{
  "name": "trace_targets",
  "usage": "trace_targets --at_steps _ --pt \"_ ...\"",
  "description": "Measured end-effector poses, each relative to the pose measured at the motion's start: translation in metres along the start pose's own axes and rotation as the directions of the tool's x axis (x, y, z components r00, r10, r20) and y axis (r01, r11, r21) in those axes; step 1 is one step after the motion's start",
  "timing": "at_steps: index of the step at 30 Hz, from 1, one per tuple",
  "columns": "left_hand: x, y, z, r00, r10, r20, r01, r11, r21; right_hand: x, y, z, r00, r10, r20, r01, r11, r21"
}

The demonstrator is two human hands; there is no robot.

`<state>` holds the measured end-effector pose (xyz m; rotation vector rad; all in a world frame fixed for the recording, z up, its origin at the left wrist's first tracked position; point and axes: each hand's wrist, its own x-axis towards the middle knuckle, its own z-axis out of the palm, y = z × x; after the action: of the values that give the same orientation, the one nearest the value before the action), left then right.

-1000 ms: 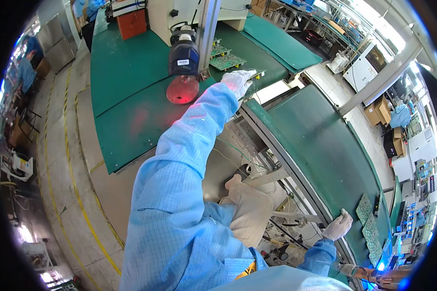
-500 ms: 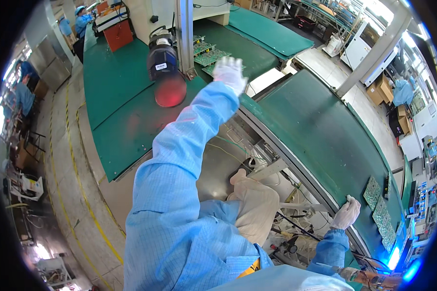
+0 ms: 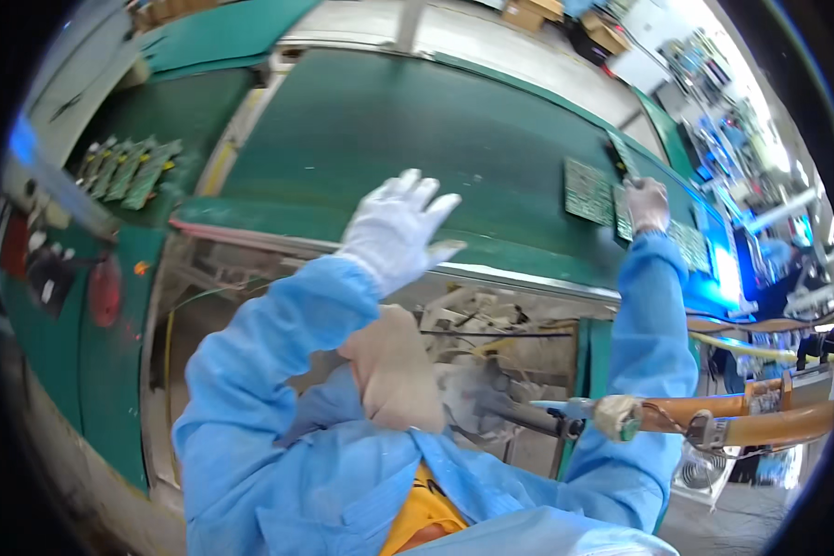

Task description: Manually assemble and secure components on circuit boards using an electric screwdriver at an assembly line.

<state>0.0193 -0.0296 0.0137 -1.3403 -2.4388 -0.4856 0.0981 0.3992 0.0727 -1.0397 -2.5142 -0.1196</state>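
I saw circuit boards (image 3: 587,192) around the right hand (image 3: 647,204) on the belt (image 3: 389,120), and a board row (image 3: 128,171) past the belt's left end.

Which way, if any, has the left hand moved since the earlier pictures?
Yes: rightward. The left hand was left of the pale gap between the green belts; now it is right of that gap.

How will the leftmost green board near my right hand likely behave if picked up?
This flat, straight-edged board is probably stiff and, looking thin, likely light. Lying flat on the green surface, it seems unlikely to roll or tip. Its densely speckled face suggests it could be fragile if squeezed there.
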Motion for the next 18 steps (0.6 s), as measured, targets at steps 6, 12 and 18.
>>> trace_targets --at_steps 6,12,18 --pt "0.009 0.011 0.005 0.996 0.002 0.085 -0.009 0.997 0.079 0.059 0.078 0.044 0.977 0.213 0.012 -0.211 0.973 -0.098" --pt "0.011 0.009 -0.001 0.995 -0.004 0.099 0.002 1.000 0.020 0.063 0.031 0.052 0.960 0.244 0.141 -0.232 0.968 -0.094" --pt "0.015 0.011 -0.001 0.996 -0.003 0.093 0.000 0.999 0.035 0.092 0.060 0.096 0.987 0.145 0.068 -0.139 0.987 -0.081"
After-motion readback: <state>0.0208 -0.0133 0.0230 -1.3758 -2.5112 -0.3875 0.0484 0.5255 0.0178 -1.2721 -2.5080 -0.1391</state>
